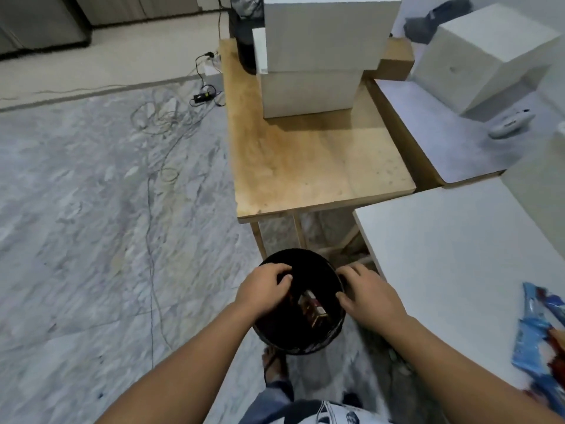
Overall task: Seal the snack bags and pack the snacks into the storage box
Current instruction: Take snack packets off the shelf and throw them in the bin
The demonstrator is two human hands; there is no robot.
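- The round black bin (301,301) sits low on the floor at your 6 o'clock, a reddish-brown snack box (312,309) lying tilted inside it.
- Your left hand (264,290) curls its fingers over the rim at 9 o'clock; your right hand (363,295) clasps the rim at 3 o'clock.
- The blue snack bags (541,341) lie on the white table (443,255), at 4 o'clock.
- If you lift unevenly, the bin would likely tip and the box slide.
- The wooden table (318,166) legs stand close at 12 o'clock, your foot (273,361) just under the bin; open floor lies toward 9 o'clock, though cables (153,191) trail there.
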